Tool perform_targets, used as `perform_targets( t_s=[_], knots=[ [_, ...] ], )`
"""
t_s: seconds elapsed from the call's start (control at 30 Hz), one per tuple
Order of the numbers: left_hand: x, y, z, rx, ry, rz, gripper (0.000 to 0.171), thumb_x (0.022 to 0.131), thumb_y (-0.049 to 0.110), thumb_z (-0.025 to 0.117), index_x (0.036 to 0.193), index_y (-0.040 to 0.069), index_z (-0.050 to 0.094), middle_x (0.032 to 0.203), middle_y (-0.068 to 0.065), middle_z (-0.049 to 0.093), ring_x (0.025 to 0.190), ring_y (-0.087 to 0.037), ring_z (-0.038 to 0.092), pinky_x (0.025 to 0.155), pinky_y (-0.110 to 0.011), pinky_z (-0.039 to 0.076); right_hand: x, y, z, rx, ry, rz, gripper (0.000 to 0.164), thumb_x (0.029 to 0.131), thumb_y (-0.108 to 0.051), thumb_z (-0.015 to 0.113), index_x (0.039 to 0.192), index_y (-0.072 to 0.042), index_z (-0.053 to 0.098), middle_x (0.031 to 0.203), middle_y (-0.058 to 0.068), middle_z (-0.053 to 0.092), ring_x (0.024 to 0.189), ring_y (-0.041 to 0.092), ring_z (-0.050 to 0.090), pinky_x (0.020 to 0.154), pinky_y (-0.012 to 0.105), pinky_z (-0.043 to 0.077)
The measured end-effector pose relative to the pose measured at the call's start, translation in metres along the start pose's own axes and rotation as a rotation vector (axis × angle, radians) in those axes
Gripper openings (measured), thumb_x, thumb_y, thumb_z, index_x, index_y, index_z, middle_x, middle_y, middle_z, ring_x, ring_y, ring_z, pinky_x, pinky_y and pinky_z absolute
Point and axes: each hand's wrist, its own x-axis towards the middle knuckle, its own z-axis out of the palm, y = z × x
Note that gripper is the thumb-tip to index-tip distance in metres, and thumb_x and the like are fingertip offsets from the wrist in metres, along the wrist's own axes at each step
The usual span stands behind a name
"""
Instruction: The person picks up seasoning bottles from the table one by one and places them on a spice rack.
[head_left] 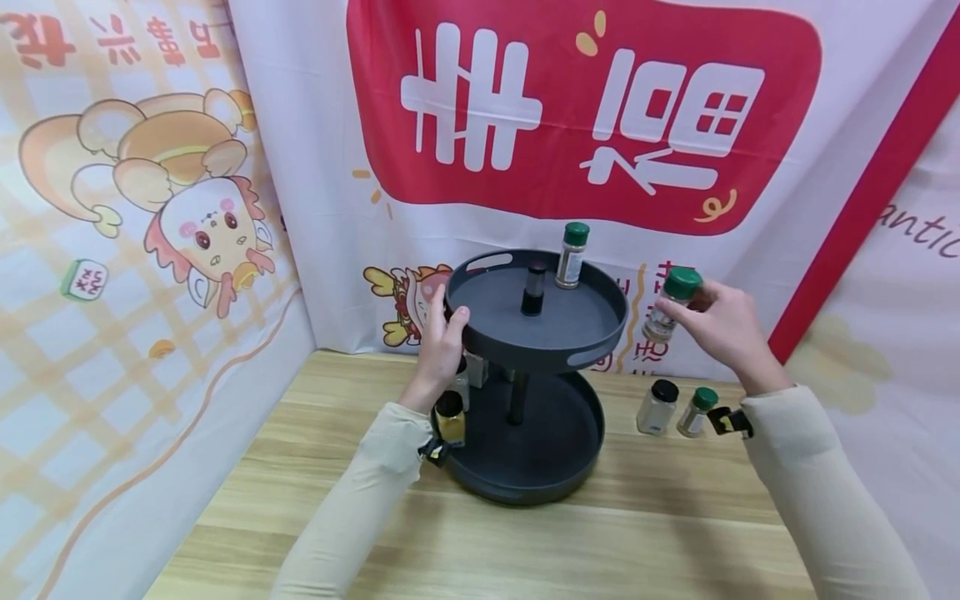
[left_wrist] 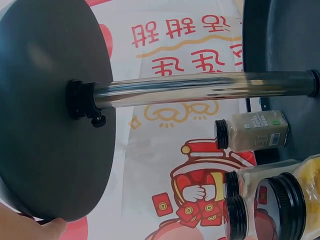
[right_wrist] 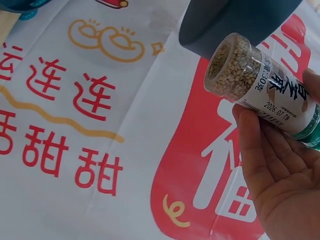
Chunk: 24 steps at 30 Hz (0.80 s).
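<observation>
My right hand (head_left: 726, 323) pinches a sesame jar (right_wrist: 272, 87) by its sides, in the air right of the two-tier turntable rack (head_left: 536, 354). Pale seeds show through the jar's clear base, and its cap is green. At the rack's left side, my left hand (head_left: 442, 342) grips the rim of the upper tray, thumb over the edge. On that tray a green-capped jar (head_left: 572, 257) stands upright near the back. Several black-capped jars occupy the lower tray's left side, among them one with yellow contents (head_left: 451, 419); the left forearm partly covers them.
A black-capped jar (head_left: 657, 407) and a smaller green-capped jar (head_left: 697, 412) stand on the wooden table (head_left: 615, 533) right of the rack, below my right hand. Printed cloths (head_left: 300, 167) hang close behind and at the left. A metal post (left_wrist: 200, 90) joins the two trays.
</observation>
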Motion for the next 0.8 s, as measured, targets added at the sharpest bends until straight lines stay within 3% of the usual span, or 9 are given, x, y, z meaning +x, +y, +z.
perform_targets(
  t_s=[0.67, 0.8],
  knots=[
    [0.0, 0.002, 0.003, 0.016, 0.001, -0.002, 0.06, 0.101, 0.02, 0.037, 0.151, 0.001, 0.008, 0.156, -0.015, 0.008, 0.142, -0.026, 0.011, 0.113, -0.041, 0.013, 0.011, -0.026, -0.005, 0.03, 0.057, -0.065, 0.062, 0.081, -0.058, 0.063, 0.116, -0.007, 0.06, 0.104, 0.014, 0.065, 0.087, 0.027, 0.057, 0.076, 0.044, 0.049],
    [0.006, -0.013, 0.004, 0.034, 0.017, -0.011, 0.058, 0.102, 0.022, 0.035, 0.151, 0.004, 0.009, 0.156, -0.013, 0.009, 0.142, -0.025, 0.01, 0.113, -0.042, 0.012, 0.012, -0.031, -0.005, 0.058, 0.053, -0.064, 0.061, 0.082, -0.055, 0.065, 0.12, -0.008, 0.06, 0.108, 0.013, 0.064, 0.091, 0.026, 0.058, 0.079, 0.047, 0.05]
  ],
)
